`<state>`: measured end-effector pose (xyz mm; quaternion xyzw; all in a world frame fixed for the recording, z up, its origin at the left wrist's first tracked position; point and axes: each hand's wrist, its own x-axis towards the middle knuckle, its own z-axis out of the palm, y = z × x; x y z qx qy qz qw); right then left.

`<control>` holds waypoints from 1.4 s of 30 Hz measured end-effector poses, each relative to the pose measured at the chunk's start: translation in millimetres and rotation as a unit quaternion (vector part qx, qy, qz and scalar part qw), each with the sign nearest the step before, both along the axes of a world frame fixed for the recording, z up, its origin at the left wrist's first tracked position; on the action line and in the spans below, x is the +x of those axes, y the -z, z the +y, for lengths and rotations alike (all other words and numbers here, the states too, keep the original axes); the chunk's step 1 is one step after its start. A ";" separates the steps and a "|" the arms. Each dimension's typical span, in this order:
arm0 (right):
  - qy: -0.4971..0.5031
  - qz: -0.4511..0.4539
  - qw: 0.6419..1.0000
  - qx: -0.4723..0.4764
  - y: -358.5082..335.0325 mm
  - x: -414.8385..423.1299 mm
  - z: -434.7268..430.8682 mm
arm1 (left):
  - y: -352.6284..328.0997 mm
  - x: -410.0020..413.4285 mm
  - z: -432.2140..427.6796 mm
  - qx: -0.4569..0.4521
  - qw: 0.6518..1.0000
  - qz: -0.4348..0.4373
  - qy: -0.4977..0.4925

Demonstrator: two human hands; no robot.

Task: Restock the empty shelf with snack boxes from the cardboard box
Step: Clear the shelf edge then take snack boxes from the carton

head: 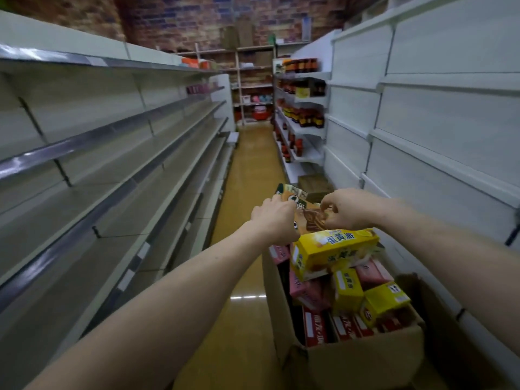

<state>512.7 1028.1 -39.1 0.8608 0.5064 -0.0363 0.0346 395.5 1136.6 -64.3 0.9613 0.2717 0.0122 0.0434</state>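
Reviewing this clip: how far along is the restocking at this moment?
Done: nothing visible; the near left shelves hold no snack boxes. In hand: the left hand and right hand both grip a brown snack box over the cardboard box. Left: nearly everything; it is crowded with yellow boxes, pink boxes and red boxes, all to be shelved.

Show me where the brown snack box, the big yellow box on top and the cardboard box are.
brown snack box [309, 218]: head view, on its printed front face.
big yellow box [337, 242]: head view, on its upper printed face.
cardboard box [363, 360]: head view, on its bare near wall.
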 end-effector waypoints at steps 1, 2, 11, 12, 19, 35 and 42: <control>0.010 0.006 1.000 -0.004 6.1 8.0 -2.2 | 5.8 8.5 0.4 -0.006 1.000 0.004 0.007; 0.020 0.014 1.000 -0.008 12.1 16.1 -4.2 | 11.5 16.7 0.7 -0.011 1.000 0.010 0.014; 0.071 0.051 0.996 -0.026 60.7 94.7 -16.6 | 53.1 82.9 3.6 -0.042 0.996 0.072 0.025; 0.072 0.056 0.995 -0.031 67.1 103.1 -16.7 | 57.7 90.3 3.1 -0.044 0.996 0.081 0.020; 0.050 0.074 0.995 -0.046 109.9 155.7 -7.2 | 94.5 133.5 4.9 -0.052 0.991 0.119 -0.029; -0.032 0.030 0.997 -0.061 173.4 191.6 21.1 | 145.7 148.5 3.1 -0.050 0.984 0.114 -0.126; -0.060 0.013 0.996 -0.063 166.8 191.7 18.8 | 139.3 136.4 -0.5 -0.063 0.986 0.085 -0.129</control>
